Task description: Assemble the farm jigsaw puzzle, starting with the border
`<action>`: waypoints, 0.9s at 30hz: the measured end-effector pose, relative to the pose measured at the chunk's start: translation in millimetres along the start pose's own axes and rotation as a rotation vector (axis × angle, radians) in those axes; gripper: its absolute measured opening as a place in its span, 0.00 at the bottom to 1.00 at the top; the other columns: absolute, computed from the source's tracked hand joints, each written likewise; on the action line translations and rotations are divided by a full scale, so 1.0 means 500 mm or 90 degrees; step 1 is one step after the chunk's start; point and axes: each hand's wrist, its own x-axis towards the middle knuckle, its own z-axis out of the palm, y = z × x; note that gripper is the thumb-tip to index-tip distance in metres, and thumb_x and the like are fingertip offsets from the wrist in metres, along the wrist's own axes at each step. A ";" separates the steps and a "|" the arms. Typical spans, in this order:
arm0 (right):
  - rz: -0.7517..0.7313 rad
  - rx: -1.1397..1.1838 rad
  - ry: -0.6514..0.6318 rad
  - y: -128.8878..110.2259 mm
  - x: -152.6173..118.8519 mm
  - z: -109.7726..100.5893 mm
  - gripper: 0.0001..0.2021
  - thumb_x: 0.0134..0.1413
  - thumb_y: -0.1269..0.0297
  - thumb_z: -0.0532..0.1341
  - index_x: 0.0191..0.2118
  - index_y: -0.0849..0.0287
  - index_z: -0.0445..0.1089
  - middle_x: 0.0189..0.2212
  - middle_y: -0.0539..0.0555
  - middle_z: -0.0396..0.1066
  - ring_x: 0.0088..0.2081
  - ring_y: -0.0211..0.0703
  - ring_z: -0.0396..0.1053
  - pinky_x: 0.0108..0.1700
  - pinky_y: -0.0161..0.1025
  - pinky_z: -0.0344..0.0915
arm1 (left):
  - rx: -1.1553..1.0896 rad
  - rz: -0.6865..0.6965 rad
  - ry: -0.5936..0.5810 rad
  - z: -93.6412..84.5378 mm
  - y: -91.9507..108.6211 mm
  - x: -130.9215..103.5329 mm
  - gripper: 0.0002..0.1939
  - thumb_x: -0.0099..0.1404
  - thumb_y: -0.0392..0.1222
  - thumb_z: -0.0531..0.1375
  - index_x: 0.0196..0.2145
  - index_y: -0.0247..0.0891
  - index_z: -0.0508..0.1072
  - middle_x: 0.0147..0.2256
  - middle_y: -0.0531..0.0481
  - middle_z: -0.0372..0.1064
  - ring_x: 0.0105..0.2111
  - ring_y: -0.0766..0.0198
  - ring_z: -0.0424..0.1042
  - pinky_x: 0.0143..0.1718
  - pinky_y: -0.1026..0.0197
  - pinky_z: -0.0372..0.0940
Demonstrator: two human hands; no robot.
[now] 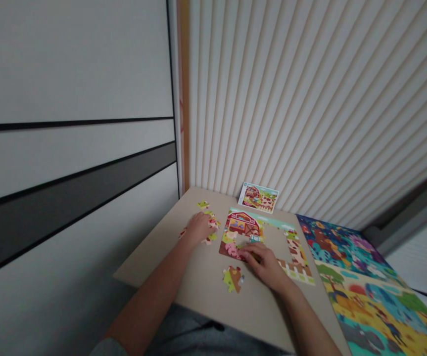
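Note:
A farm jigsaw puzzle [241, 223] lies partly assembled on the table, with a red barn, pink pigs and a gap in its middle. My right hand [265, 264] rests at the lower edge of that gap beside the pigs. Its fingers are closed on a puzzle piece [257, 257], mostly hidden beneath them. Over a pile of loose puzzle pieces [213, 223] at the left, my left hand [197, 228] lies with fingers spread, touching some. Several joined green and brown pieces [233, 279] sit apart, nearer to me.
A picture card [258, 197] of the same farm scene leans against the pleated wall [231, 99] behind the table [198, 277]. Two colourful animal pictures, one dark blue [343, 242] and one yellow [376, 306], lie on the right. A white panelled surface [68, 74] rises on the left.

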 end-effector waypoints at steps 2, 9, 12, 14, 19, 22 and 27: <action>0.011 -0.031 0.030 0.012 0.000 -0.004 0.18 0.69 0.53 0.52 0.43 0.55 0.78 0.39 0.57 0.77 0.43 0.49 0.71 0.49 0.45 0.66 | -0.014 -0.003 0.002 0.007 -0.003 0.003 0.20 0.52 0.49 0.70 0.41 0.38 0.75 0.42 0.42 0.74 0.46 0.51 0.72 0.48 0.57 0.62; -0.003 -0.063 0.036 0.029 -0.004 -0.001 0.15 0.69 0.56 0.53 0.41 0.55 0.76 0.38 0.57 0.76 0.42 0.49 0.70 0.47 0.45 0.65 | -0.108 -0.017 0.062 0.012 -0.001 0.014 0.16 0.59 0.37 0.66 0.46 0.40 0.71 0.38 0.50 0.76 0.36 0.62 0.75 0.38 0.64 0.65; -0.006 -0.071 0.028 0.027 -0.004 0.000 0.15 0.70 0.58 0.53 0.41 0.55 0.76 0.38 0.57 0.75 0.42 0.48 0.70 0.47 0.45 0.64 | -0.136 -0.047 0.144 -0.012 -0.012 0.025 0.13 0.67 0.35 0.57 0.49 0.41 0.69 0.39 0.49 0.76 0.35 0.63 0.75 0.39 0.63 0.66; -0.005 -0.078 0.024 0.026 -0.004 -0.001 0.15 0.70 0.58 0.53 0.41 0.55 0.76 0.37 0.56 0.75 0.41 0.48 0.70 0.47 0.44 0.64 | -0.144 -0.079 0.210 -0.031 -0.024 0.033 0.15 0.69 0.34 0.54 0.52 0.40 0.67 0.41 0.46 0.76 0.37 0.62 0.76 0.41 0.62 0.66; -0.009 -0.094 0.013 0.026 -0.002 -0.003 0.14 0.70 0.60 0.53 0.41 0.55 0.76 0.37 0.56 0.75 0.41 0.47 0.70 0.46 0.43 0.64 | -0.147 -0.136 0.295 -0.058 -0.053 0.041 0.15 0.66 0.33 0.53 0.50 0.37 0.69 0.41 0.43 0.76 0.40 0.58 0.76 0.43 0.59 0.66; -0.018 -0.103 0.010 0.028 -0.001 -0.003 0.14 0.70 0.60 0.53 0.40 0.55 0.76 0.36 0.56 0.75 0.40 0.47 0.70 0.46 0.43 0.64 | -0.145 -0.155 0.309 -0.072 -0.064 0.039 0.15 0.66 0.34 0.52 0.49 0.37 0.70 0.40 0.43 0.76 0.40 0.57 0.76 0.43 0.58 0.66; -0.030 -0.118 0.011 0.034 -0.003 -0.004 0.14 0.69 0.61 0.53 0.40 0.55 0.75 0.37 0.56 0.75 0.40 0.47 0.70 0.46 0.43 0.64 | -0.135 -0.134 0.244 -0.121 -0.096 0.034 0.17 0.66 0.36 0.51 0.51 0.38 0.69 0.41 0.44 0.76 0.38 0.57 0.76 0.41 0.57 0.67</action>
